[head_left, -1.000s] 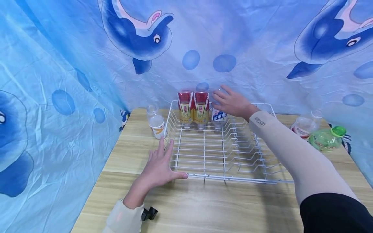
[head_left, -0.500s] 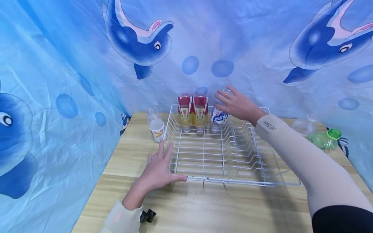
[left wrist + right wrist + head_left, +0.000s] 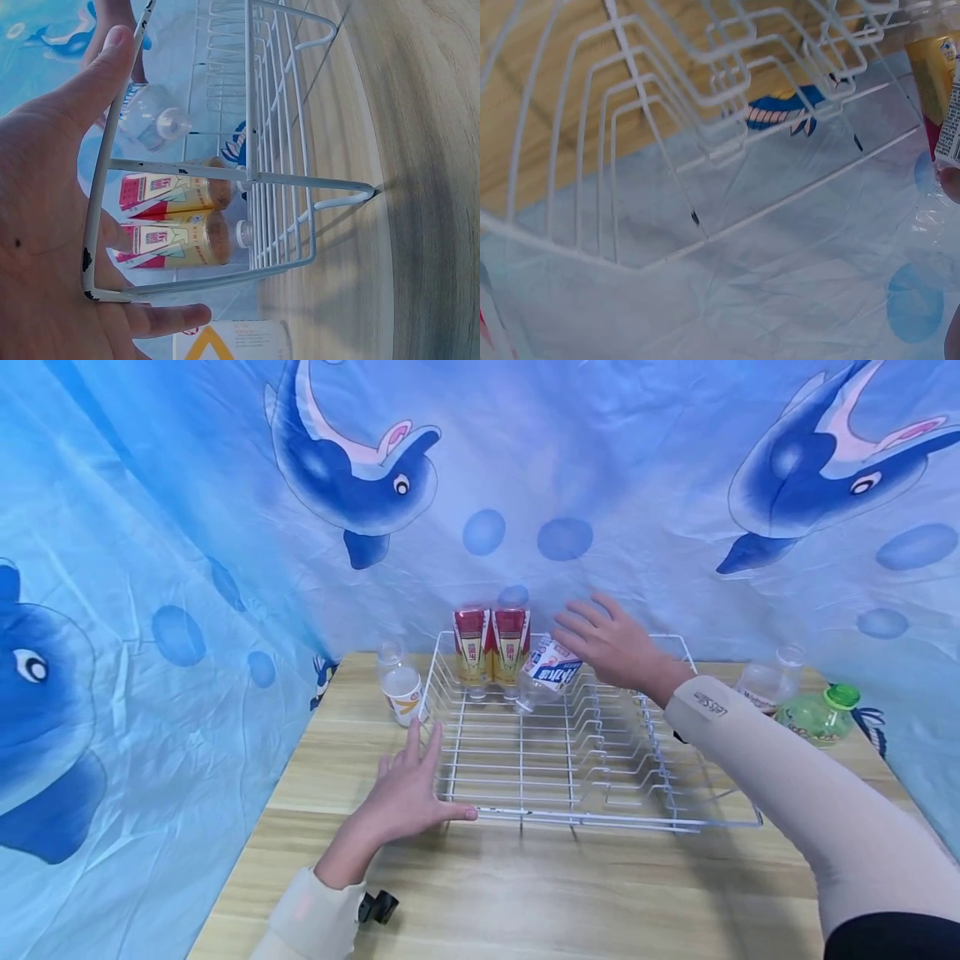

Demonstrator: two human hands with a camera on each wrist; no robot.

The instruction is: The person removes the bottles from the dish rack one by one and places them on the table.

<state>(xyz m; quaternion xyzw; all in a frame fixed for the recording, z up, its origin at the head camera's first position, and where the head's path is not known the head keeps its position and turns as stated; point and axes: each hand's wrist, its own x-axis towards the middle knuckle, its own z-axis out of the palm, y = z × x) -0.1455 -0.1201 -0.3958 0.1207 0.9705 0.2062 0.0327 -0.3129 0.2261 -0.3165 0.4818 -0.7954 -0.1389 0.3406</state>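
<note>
My left hand (image 3: 405,797) rests at the front left corner of a white wire dish rack (image 3: 585,817), its fingers spread. In the left wrist view, the thumb (image 3: 105,64) lies along the rack's top wire. Towards the back of the rack, my right hand (image 3: 611,643) holds a clear plastic bottle (image 3: 551,670) with a blue and white label. This bottle leans, neck down and to the left. To its left, two red and yellow bottles (image 3: 472,647) stand neck down side by side in the rack. In the right wrist view, a fingertip (image 3: 951,184) overlaps the held bottle's label.
A white cup-shaped container (image 3: 403,695) and a clear bottle (image 3: 390,653) stand left of the rack. A green-capped bottle (image 3: 817,717) and another clear bottle (image 3: 768,681) are at the right. A blue dolphin-print cloth (image 3: 637,468) hangs behind the wooden table (image 3: 525,893).
The labelled bottle has gone from nearly upright to leaning, its neck swinging left and forward. My right hand has shifted slightly right and down in view; the left hand stays at the rack's corner.
</note>
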